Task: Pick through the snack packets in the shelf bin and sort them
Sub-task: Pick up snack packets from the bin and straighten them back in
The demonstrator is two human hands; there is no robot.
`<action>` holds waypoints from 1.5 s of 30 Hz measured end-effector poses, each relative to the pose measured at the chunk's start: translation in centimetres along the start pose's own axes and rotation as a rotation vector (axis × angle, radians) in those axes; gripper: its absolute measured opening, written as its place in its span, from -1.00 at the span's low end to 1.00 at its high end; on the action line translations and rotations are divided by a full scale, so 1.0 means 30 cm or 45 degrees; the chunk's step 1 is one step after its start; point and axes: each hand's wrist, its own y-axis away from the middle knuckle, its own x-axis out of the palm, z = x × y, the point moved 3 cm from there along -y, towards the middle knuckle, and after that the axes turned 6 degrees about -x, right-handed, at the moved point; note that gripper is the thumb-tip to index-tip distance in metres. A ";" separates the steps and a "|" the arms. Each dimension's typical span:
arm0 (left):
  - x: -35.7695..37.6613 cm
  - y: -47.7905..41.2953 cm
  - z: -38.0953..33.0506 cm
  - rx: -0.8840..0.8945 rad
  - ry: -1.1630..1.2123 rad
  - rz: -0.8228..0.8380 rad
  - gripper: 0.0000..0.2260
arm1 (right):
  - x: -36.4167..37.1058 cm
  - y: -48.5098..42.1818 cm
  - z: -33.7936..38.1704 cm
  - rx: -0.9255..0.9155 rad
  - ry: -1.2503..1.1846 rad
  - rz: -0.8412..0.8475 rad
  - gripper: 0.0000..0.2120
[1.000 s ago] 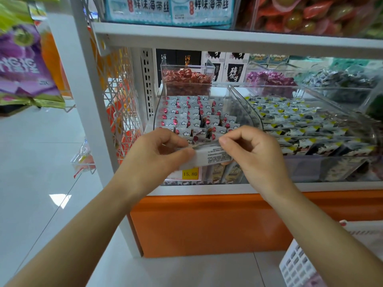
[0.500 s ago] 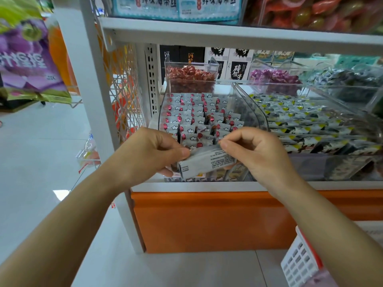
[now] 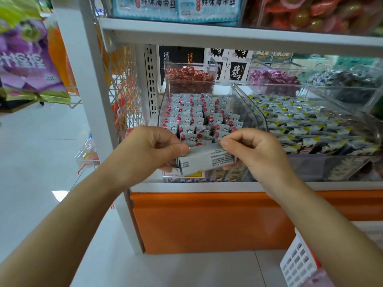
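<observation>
A clear shelf bin point(image 3: 251, 112) holds several small silver packets with red dots point(image 3: 194, 114), lined in rows. In front of the bin's lip both hands hold one silver snack packet point(image 3: 205, 161), printed back side up and tilted. My left hand point(image 3: 149, 150) grips its left end with thumb on top and fingers underneath. My right hand point(image 3: 255, 150) pinches its upper right edge between thumb and curled fingers. The packet's lower right part is hidden behind my right hand.
A second clear bin point(image 3: 356, 160) of black, white and yellow packets stands to the right. Smaller bins of red candies point(image 3: 189, 76) and purple candies point(image 3: 273, 77) sit behind. A white shelf board point(image 3: 228, 36) hangs overhead. A white basket point(image 3: 298, 264) stands at lower right.
The packet has turned so more of its printed back faces up, and both hands have dropped slightly in front of the bin's lip. The grips on both ends stay the same.
</observation>
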 end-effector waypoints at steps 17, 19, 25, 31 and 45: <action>-0.013 0.005 0.000 -0.014 0.032 0.093 -0.81 | -0.012 0.002 0.007 0.015 -0.041 -0.047 -0.80; -0.009 0.002 0.001 -0.006 0.023 0.015 -0.83 | -0.004 0.006 0.006 0.032 -0.077 -0.060 -0.79; 0.025 0.011 -0.014 0.058 -0.102 -0.028 -0.75 | 0.007 0.009 0.001 0.162 -0.220 -0.090 -0.84; 0.013 0.001 -0.013 0.053 -0.038 -0.035 -0.75 | -0.026 -0.005 0.000 0.371 -0.291 0.158 -0.88; 0.016 -0.026 -0.004 0.063 0.197 -0.433 -0.72 | 0.027 -0.019 0.002 0.015 -0.267 -0.119 -0.70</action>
